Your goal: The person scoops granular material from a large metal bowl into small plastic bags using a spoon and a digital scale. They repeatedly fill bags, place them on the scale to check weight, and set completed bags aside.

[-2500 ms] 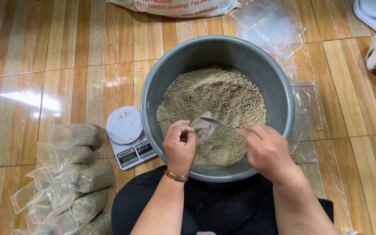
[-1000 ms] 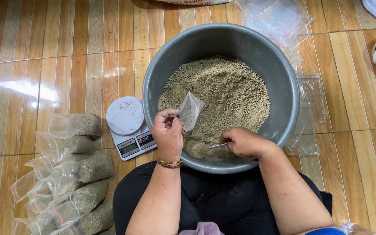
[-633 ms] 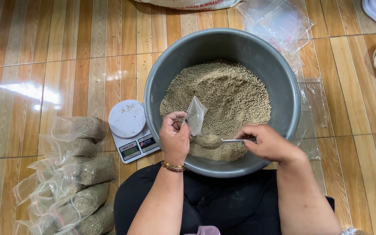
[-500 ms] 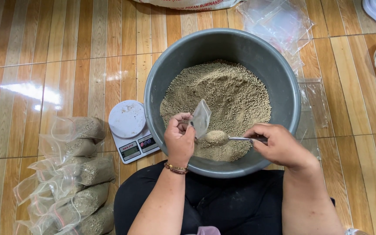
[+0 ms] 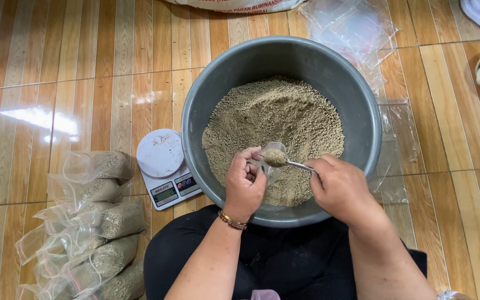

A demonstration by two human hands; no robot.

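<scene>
Your left hand (image 5: 244,183) is curled around the mouth of a small clear bag (image 5: 270,161), pinching it so it hangs over the near part of the grey basin (image 5: 195,111). Your right hand (image 5: 340,189) grips the handle of a metal spoon (image 5: 284,161), whose bowl, heaped with brownish pellets, sits right at the bag's opening. Both hands are above the near rim of the basin, with the pile of pellet feed (image 5: 276,119) spreading away from them towards the far wall. There is open room above the feed, while the basin's rim closes in just under your wrists.

Just left of the basin, touching or nearly touching its wall, a white kitchen scale (image 5: 165,166) lies on the floor. Further left and nearer to you, a heap of filled bags (image 5: 93,222) crowds the floor beside your knee. To the right of the basin, flat empty plastic bags (image 5: 398,144) lie spread out, and more of them (image 5: 356,25) are bunched at the far right. The edge of a large sack (image 5: 234,5) shows at the far side.

All of it rests on a glossy floor (image 5: 56,66) of wood-patterned planks.
</scene>
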